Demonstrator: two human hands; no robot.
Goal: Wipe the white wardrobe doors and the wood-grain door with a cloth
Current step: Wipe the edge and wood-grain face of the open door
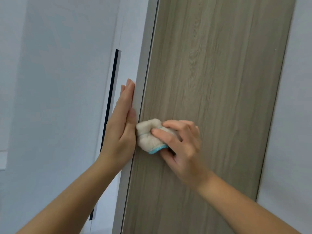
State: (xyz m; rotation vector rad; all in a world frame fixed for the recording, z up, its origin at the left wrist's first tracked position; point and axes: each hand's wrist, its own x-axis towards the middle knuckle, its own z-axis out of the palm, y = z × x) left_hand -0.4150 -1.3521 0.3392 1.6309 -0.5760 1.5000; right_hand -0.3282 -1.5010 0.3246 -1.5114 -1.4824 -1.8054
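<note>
**A:** What is your right hand [182, 142] holding?

**B:** Your thumb and fingers are curled over a bunched cream cloth with a blue hem [148, 135]. You press it flat against the tall grey-brown wood-grain door [211, 81].

**A:** Where on the door is it?

**B:** It is hard against the door's left edge, about mid-height in view. The cloth's left end meets the thumb side of your left hand [121, 125], and the blue hem shows at the bottom of the wad.

**A:** And your left hand?

**B:** It grips nothing. Its fingers are straight and together, pointing up, and it lies along the pale frame strip [143, 65] that borders the door's left edge.

**A:** What lies beyond it?

**B:** Just left of your fingers a narrow black vertical handle slot [112, 92] runs up and down the smooth white wardrobe door [59, 98]. Your left forearm crosses the lower part of the slot.

**A:** Where is there room for the cloth?

**B:** To the right, the wood grain runs open to the door's far edge, where a white wall [295, 115] begins. There is open door face above and below your right hand too. On the left, the frame strip and your left hand close it in.
</note>
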